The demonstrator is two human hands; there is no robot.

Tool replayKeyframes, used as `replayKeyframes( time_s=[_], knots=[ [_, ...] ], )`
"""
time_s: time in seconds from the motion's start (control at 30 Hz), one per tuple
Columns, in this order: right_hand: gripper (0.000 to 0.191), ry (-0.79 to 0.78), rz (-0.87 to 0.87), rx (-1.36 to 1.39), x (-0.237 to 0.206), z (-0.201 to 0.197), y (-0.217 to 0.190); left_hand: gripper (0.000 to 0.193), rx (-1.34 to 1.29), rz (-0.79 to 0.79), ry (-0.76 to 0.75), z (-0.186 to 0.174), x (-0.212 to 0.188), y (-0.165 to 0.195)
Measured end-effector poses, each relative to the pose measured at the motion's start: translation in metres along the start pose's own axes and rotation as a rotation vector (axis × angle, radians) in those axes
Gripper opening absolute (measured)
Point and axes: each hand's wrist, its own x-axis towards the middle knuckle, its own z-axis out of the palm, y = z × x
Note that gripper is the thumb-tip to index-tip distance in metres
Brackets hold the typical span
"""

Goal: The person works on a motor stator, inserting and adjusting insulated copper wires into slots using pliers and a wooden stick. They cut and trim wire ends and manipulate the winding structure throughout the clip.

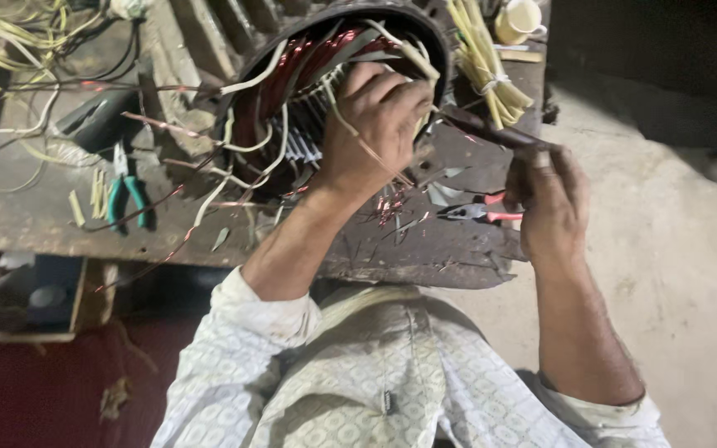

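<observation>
So my left hand (379, 116) is curled tight around the cream sleeving (350, 124) on the motor stator (325, 91). Right hand (551, 199) has its grip shut on a dark rod (491, 131), just above the red-handled pliers (479, 213) on the tabletop (425, 257).

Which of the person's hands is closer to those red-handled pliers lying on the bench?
Right. The right hand hovers just above and beside the red-handled pliers, holding a dark tool. The left hand is farther off, up at the motor stator windings.
</observation>
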Motion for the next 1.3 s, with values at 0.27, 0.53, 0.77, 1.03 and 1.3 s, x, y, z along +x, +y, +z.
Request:
replayKeyframes(
  time_s=[0.27, 0.53, 0.77, 1.03, 1.3],
  knots=[
    [0.021, -0.171, -0.331, -0.973, 0.008, 0.049, -0.031, 0.011, -0.009, -0.062, 0.017, 0.001, 0.003, 0.008],
    [0.013, -0.207, -0.649, -0.932, 0.041, 0.07, -0.005, 0.015, 0.117, -0.055, -0.011, 0.005, 0.002, 0.008],
    [0.024, -0.244, 0.209, -0.666, 0.027, 0.001, -0.019, 0.012, 0.034, -0.044, -0.033, 0.008, -0.005, -0.005],
    [0.029, -0.511, 0.131, -0.54, 0.067, 0.054, -0.033, 0.007, 0.05, 0.022, -0.013, 0.009, -0.008, -0.008],
    [0.026, -0.594, 0.272, -0.588, 0.054, -0.006, -0.027, 0.005, -0.102, 0.054, -0.017, 0.014, -0.016, -0.023]
  ],
)
